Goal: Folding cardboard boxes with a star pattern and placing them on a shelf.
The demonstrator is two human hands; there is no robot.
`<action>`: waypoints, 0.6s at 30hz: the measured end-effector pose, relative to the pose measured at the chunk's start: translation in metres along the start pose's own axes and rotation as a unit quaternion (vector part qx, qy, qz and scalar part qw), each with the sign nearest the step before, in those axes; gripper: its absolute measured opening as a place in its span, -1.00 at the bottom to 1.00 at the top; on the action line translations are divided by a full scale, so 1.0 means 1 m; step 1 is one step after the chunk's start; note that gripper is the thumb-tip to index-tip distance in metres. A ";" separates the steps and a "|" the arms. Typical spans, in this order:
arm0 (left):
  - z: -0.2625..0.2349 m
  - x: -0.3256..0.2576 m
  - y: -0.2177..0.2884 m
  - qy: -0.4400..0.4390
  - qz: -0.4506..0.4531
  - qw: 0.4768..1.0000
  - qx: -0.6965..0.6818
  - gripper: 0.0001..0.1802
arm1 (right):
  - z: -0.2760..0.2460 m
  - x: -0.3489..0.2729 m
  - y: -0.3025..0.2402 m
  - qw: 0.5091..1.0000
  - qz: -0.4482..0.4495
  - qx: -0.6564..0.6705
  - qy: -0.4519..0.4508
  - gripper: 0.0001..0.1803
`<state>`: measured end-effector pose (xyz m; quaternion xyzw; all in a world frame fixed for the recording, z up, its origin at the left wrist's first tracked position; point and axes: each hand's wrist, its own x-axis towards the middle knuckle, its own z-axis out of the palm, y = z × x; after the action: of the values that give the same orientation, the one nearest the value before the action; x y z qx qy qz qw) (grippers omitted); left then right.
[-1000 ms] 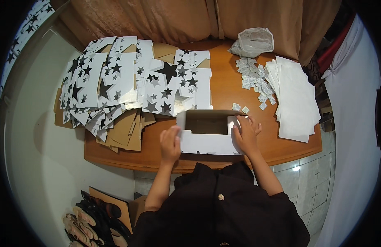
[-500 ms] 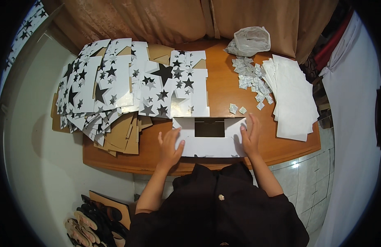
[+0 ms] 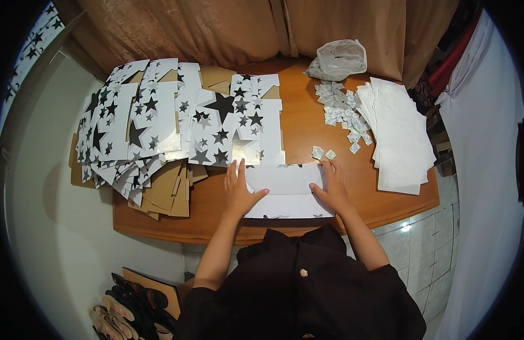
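Note:
A white cardboard box [image 3: 287,190] with black and grey stars along its edges lies at the near edge of the table in front of me. White panels cover its top, with a fold line running across. My left hand [image 3: 240,193] grips the left end, its thumb on the top and fingers stretched along the side toward the far corner. At the right end my right hand [image 3: 332,187] holds the box, thumb over the top panel and fingers at the far corner. The inside of the box is hidden. Two small white packets [image 3: 323,153] lie just beyond it.
Flat star-printed cartons [image 3: 154,122] are piled on the left of the wooden table [image 3: 304,127]. More small packets [image 3: 344,116] lie at the right, below a clear plastic bag [image 3: 341,59]. White sheets [image 3: 401,139] lie stacked at the right edge. Shoes [image 3: 131,306] stand at lower left.
The dark opening in the box is now covered by white panels. Both my hands have moved inward, thumbs onto the top. The whole view has shifted slightly.

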<state>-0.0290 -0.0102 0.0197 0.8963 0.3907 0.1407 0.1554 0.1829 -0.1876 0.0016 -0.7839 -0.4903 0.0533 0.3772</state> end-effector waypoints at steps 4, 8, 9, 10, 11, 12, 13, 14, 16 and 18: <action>0.002 0.002 0.009 -0.015 -0.047 0.998 0.037 0.17 | -0.002 0.006 -0.012 0.994 0.084 -0.069 -0.032 -0.21; 0.017 0.006 -0.025 0.027 -0.155 0.942 -0.295 0.03 | 0.021 -0.001 0.035 0.947 0.160 0.279 0.025 -0.14; 0.023 0.006 -0.043 0.046 -0.239 0.847 -0.472 -0.08 | 0.013 -0.001 0.044 0.898 0.289 0.331 0.011 -0.23; 0.013 0.007 -0.052 0.046 -0.236 0.848 -0.473 -0.08 | 0.002 -0.001 0.055 0.898 0.288 0.331 0.015 -0.23; 0.002 0.007 -0.061 -0.107 -0.249 0.836 -0.478 -0.18 | -0.011 -0.001 0.065 0.893 0.334 0.290 -0.088 -0.27; -0.009 0.005 -0.062 -0.257 -0.257 0.805 -0.469 -0.27 | -0.020 -0.001 0.066 0.874 0.374 0.246 -0.189 -0.27; -0.013 -0.002 -0.061 -0.254 -0.253 0.807 -0.469 -0.27 | -0.027 0.001 0.057 0.876 0.371 0.247 -0.187 -0.27; -0.015 -0.014 -0.061 -0.255 -0.207 0.840 -0.432 -0.31 | -0.035 -0.001 0.044 0.867 0.369 0.256 -0.216 -0.30; -0.041 -0.020 -0.048 -0.254 -0.154 0.870 -0.393 -0.30 | -0.063 0.002 0.022 0.859 0.365 0.265 -0.241 -0.28; -0.090 -0.026 -0.023 -0.137 -0.055 0.874 -0.463 -0.34 | -0.094 0.006 0.009 0.870 0.322 0.343 -0.150 -0.35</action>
<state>-0.0950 0.0004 0.0895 0.7093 0.3049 0.1723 0.6118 0.2354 -0.2356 0.0645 -0.7023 -0.2124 0.4537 0.5058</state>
